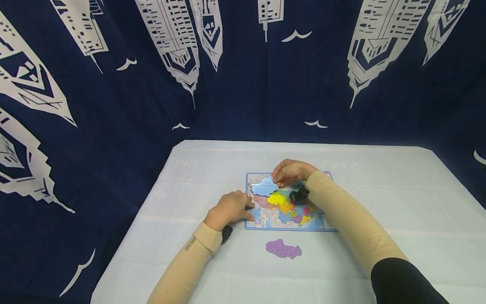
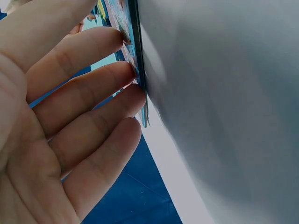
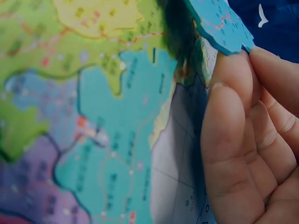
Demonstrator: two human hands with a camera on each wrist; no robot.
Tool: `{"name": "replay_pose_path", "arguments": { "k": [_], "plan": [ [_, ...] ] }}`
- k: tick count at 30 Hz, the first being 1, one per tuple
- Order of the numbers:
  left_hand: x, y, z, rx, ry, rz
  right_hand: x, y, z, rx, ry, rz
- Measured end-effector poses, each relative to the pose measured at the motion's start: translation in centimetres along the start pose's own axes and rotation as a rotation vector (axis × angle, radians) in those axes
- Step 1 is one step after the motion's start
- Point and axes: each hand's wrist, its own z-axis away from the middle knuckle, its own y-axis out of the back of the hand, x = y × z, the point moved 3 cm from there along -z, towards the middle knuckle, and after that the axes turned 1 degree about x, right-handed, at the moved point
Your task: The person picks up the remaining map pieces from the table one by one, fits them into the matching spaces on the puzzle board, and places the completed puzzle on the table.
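Observation:
A map puzzle board with a blue border lies on the white table, its middle filled with coloured regions. My right hand pinches a light blue map piece by its right side, over the board's upper left. In the right wrist view, thumb and finger grip the edge of that piece, tilted up from the map. At the board's left edge rests my left hand. The left wrist view shows its fingers extended, tips touching the board's edge. A purple map piece lies on the table in front of the board.
The white-covered table reaches back to a dark blue curtain printed with white buildings and birds. Dark wrist devices sit under both wrists; the right one hangs over the board.

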Motion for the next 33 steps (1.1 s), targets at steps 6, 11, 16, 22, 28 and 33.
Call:
{"name": "replay_pose_path", "arguments": {
  "k": [6,11,16,22,28,33],
  "plan": [
    [0.01,-0.09,0.06,-0.008,0.005,0.004,0.18,-0.2,-0.13,-0.001,-0.019,0.007],
    [0.01,-0.1,0.0,-0.007,0.012,0.005,0.19,-0.22,-0.08,0.008,-0.03,0.022],
    [0.0,-0.12,-0.1,-0.013,0.011,-0.002,0.06,-0.26,-0.14,0.021,-0.035,0.047],
    [0.01,-0.17,-0.2,-0.023,0.013,-0.005,-0.23,-0.35,-0.11,0.048,-0.038,0.106],
    [0.06,-0.24,-0.2,-0.022,0.015,-0.007,-0.3,-0.46,-0.2,0.057,-0.038,0.129],
    [0.04,-0.26,-0.24,-0.021,0.013,-0.01,-0.52,-0.62,-0.14,0.062,-0.035,0.164]
  ]
}}
